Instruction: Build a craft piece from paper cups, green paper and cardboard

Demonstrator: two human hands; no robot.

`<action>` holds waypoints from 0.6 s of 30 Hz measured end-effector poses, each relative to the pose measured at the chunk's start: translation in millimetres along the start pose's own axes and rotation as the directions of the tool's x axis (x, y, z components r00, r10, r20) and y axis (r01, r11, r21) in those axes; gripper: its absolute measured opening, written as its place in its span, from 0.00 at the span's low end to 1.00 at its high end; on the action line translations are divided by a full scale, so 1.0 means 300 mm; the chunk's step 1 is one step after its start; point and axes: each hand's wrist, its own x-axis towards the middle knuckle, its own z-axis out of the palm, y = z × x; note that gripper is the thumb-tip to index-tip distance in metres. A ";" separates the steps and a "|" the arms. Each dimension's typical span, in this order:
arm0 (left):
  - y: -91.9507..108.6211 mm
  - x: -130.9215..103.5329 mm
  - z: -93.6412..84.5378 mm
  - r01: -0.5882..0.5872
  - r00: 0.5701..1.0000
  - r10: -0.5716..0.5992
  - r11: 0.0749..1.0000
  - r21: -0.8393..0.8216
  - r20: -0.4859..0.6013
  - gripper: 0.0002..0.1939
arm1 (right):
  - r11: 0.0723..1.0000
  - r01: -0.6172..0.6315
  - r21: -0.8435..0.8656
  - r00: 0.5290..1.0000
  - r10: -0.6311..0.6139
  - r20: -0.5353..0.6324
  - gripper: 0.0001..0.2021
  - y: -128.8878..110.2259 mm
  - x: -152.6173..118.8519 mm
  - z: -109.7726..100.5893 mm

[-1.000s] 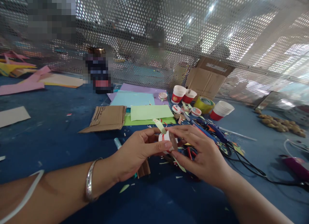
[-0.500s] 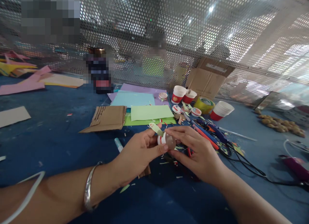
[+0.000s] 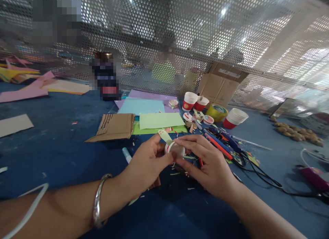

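Observation:
Between my two hands is a short, cut-down paper cup (image 3: 178,150), white with a bit of red, its round end tilted toward me and to the right. A pale green paper strip (image 3: 165,136) with small red marks sticks up from its far left side. My left hand (image 3: 144,165) is closed around the cup's left side, thumb along the near edge. My right hand (image 3: 209,163) touches the right side, fingers on top and thumb below. Paper scraps lie on the table beneath. A light blue capped marker (image 3: 126,154) is partly hidden behind my left hand.
Green paper (image 3: 161,120), blue paper (image 3: 141,105) and brown cardboard (image 3: 115,126) lie ahead. Behind to the right are paper cups (image 3: 190,101), yellow tape (image 3: 216,112) and a cardboard box (image 3: 218,90). Corded tools (image 3: 236,143) lie right. Perforated metal mesh (image 3: 144,67) stands behind.
The cut-down cup has turned so its round end faces me more, and it has shifted slightly left. The green strip has swung up a little with it. Both hands keep contact.

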 end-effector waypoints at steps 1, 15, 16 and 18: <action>0.003 0.005 0.000 -0.016 1.000 0.016 1.000 -0.001 -0.004 0.26 | 1.000 -0.021 0.018 1.000 0.021 -0.012 0.18 0.001 0.001 0.001; -0.020 0.002 -0.014 -0.085 0.996 0.086 0.987 0.137 0.004 0.22 | 0.937 -0.298 0.183 0.953 0.303 -0.002 0.07 0.014 0.005 -0.004; -0.019 0.004 -0.014 -0.083 0.997 0.082 0.989 0.126 0.012 0.20 | 0.930 -0.308 0.201 0.949 0.314 0.002 0.08 0.015 0.005 -0.003; -0.015 0.011 -0.015 -0.068 0.997 0.065 0.994 0.085 0.034 0.16 | 0.913 -0.322 0.252 0.943 0.333 0.001 0.08 0.017 0.005 -0.001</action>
